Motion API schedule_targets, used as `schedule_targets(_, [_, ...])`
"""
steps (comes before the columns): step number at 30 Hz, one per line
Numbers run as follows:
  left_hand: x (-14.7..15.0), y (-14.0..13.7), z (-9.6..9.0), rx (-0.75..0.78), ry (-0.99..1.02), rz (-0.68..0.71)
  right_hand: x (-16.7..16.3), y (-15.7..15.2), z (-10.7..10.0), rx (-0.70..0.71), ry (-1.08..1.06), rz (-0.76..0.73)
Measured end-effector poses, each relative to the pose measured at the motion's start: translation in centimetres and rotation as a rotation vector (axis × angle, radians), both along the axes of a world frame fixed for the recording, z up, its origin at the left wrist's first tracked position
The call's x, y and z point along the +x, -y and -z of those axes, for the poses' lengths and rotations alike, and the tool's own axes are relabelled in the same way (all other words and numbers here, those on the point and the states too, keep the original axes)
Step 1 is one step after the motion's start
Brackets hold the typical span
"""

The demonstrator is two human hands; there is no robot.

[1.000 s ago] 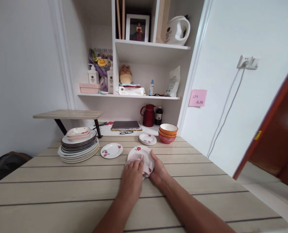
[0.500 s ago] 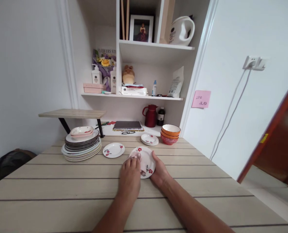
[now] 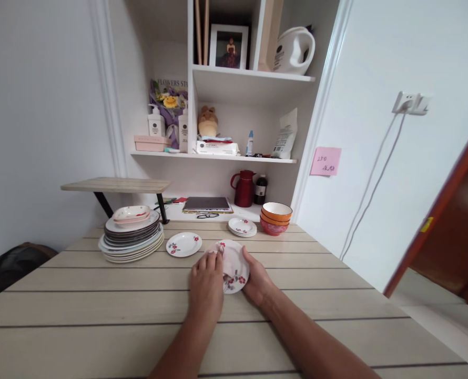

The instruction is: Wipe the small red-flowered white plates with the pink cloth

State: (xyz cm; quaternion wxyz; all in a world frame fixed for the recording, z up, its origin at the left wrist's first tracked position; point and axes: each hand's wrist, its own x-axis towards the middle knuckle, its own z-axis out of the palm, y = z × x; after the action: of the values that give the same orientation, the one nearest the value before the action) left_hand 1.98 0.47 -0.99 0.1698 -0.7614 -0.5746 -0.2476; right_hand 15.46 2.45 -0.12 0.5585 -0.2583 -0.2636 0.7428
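Observation:
A small white plate [image 3: 238,266] with red flowers is tilted up above the middle of the table. Its right rim is gripped by my right hand [image 3: 258,279], thumb along the edge and fingers behind. My left hand [image 3: 207,281] presses a pale pink cloth [image 3: 226,266] against the left part of the plate's face. Part of the cloth is hidden under the fingers. Just beyond my left hand, a similar flowered plate [image 3: 184,245] lies flat. A short stack of small flowered plates [image 3: 242,227] sits farther back.
At the left, a tall stack of plates [image 3: 131,245] with pink dishes on top stands by a small raised shelf [image 3: 115,184]. Stacked bowls [image 3: 274,218] stand at the back right. Behind are a laptop [image 3: 206,203], glasses [image 3: 207,216] and a red jug [image 3: 244,188].
My left hand and the cloth have shifted slightly left over the plate. The plate has turned a little, its lower flowers now nearer the bottom. My right hand keeps its hold.

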Motion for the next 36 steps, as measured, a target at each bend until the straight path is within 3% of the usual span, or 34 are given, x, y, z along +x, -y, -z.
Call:
schedule_targets(9, [1.1,0.6,0.3,-0.083,0.018,0.237,0.4,-0.2,0.1,-0.049,0.0,-0.007])
schedule_targets(17, [0.7,-0.6,1.6,-0.091,0.132,0.249,0.2,0.0,0.5,-0.03,0.042,0.011])
schedule_targets(22, [1.2,-0.1,1.7,-0.079,0.051,0.475,0.4,0.4,-0.2,-0.126,0.061,0.018])
schedule_targets(28, [0.9,0.9,0.3,-0.109,0.09,0.628,1.0,-0.1,-0.2,-0.187,-0.018,-0.042])
schedule_targets(36, [0.7,1.4,-0.8,-0.155,0.123,0.498,1.3,-1.1,0.4,-0.101,-0.081,0.02])
